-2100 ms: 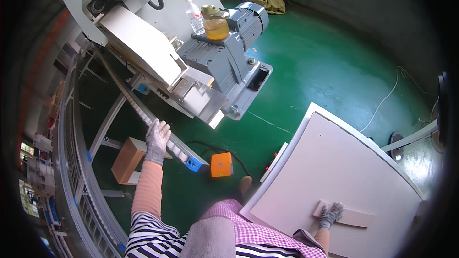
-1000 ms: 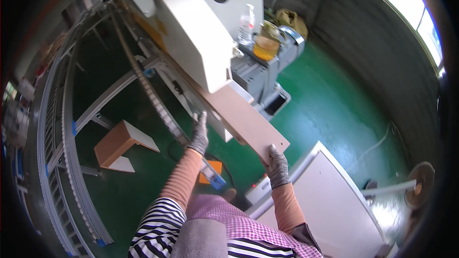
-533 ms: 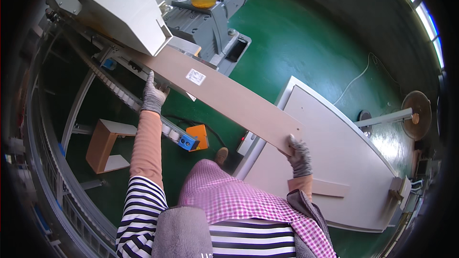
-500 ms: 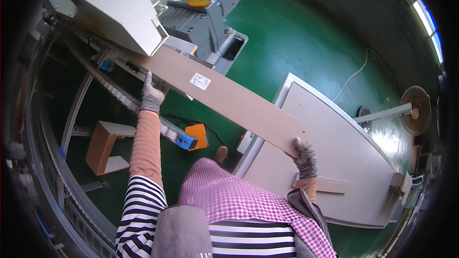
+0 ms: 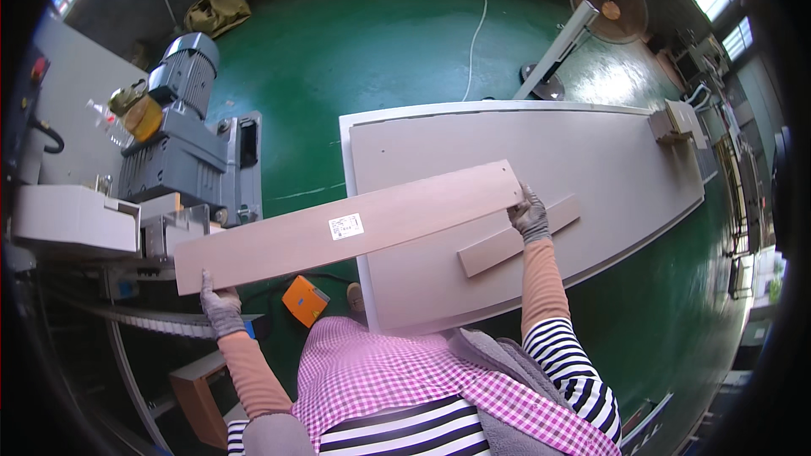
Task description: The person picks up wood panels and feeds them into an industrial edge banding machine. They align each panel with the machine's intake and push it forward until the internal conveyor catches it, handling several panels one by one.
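Between my two gloved hands I hold a long beige board (image 5: 414,213) with a white label (image 5: 345,226) on its upper face. At the board's left end, my left hand (image 5: 221,307) grips the near edge, thumb on top and fingers mostly hidden beneath. My right hand (image 5: 530,216) pinches the right end close to small drilled holes. That right part of the board hangs over a large pale table (image 5: 608,152). On the table, partly under the held board's near side, lies a shorter narrow beige strip (image 5: 515,236).
A white-housed machine (image 5: 76,218) and a grey motor (image 5: 187,76) stand at the left. An orange box (image 5: 304,301) is on the green floor near my foot. A pedestal fan (image 5: 608,5) stands beyond the table, with a pale cable (image 5: 476,38) on the floor.
The board has come out from the machine at the left and swung over toward the table, still in both hands. My view has turned rightward.
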### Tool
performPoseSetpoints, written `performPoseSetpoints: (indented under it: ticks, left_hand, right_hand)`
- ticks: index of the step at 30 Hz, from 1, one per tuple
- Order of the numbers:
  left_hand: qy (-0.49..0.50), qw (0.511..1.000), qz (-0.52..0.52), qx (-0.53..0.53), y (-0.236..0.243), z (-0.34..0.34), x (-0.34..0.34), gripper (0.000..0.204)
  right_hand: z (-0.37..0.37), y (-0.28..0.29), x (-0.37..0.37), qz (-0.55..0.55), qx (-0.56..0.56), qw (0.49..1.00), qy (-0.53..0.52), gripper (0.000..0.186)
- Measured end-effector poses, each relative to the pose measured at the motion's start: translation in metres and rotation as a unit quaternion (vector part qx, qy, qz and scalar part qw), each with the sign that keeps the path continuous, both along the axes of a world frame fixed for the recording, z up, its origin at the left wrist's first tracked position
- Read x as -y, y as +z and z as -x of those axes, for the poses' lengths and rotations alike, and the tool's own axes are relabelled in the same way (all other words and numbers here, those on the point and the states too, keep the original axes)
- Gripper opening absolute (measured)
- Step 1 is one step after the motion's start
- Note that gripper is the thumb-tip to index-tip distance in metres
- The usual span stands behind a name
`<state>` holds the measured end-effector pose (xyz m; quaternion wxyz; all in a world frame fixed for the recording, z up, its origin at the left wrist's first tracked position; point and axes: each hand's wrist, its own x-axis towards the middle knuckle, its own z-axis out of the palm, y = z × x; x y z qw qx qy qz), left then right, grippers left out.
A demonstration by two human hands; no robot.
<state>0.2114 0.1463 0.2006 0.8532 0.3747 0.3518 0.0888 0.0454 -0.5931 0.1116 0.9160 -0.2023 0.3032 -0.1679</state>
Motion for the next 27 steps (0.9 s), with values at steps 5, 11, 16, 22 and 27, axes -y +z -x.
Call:
performPoseSetpoints:
  ticks: [5, 11, 16, 22, 27]
  left_hand:
    - [-0.044, 0.998, 0.022, 0.038, 0.0, 0.039, 0.098, 0.038]
    - [-0.04, 0.996, 0.078, 0.025, -0.026, 0.051, 0.18, 0.041]
    - [-0.121, 0.979, 0.166, -0.017, -0.055, 0.052, 0.271, 0.038]
    - [-0.284, 0.93, 0.221, -0.067, -0.138, 0.042, 0.331, 0.036]
    - [-0.48, 0.847, 0.045, -0.225, -0.161, 0.053, 0.376, 0.058]
  right_hand:
    - [-0.029, -0.047, -0.029, -0.135, -0.029, 0.978, -0.156, 0.046]
    - [-0.053, -0.036, -0.062, 0.055, -0.159, 0.983, -0.072, 0.067]
    - [-0.007, -0.039, -0.054, 0.631, -0.406, 0.651, 0.116, 0.072]
    - [0.071, 0.007, -0.05, 0.651, -0.503, 0.392, 0.412, 0.086]
    - [0.102, -0.02, -0.047, 0.642, -0.523, 0.407, 0.384, 0.092]
